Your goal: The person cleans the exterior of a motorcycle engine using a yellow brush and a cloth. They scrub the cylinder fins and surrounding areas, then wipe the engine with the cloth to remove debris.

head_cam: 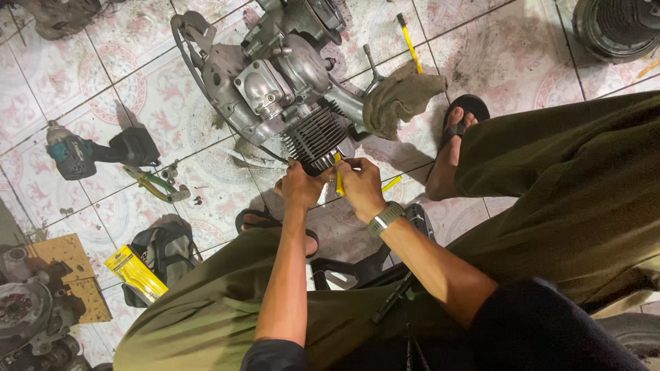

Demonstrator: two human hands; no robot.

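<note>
A grey motorcycle engine [275, 82] lies on the tiled floor, its black finned cylinder [315, 137] pointing toward me. My left hand [299, 185] presses against the cylinder's near end. My right hand [361, 184], with a grey watch on the wrist, grips a yellow-handled tool [339, 177] held against the same end. Both hands meet close together just below the fins.
A dirty rag [399, 99] lies beside the engine, with a yellow-handled screwdriver [410, 45] beyond it. A teal cordless driver [89, 152], pliers [155, 184], a yellow packet [135, 273] on a dark bag and engine parts [27, 309] sit left. My sandalled feet flank the work.
</note>
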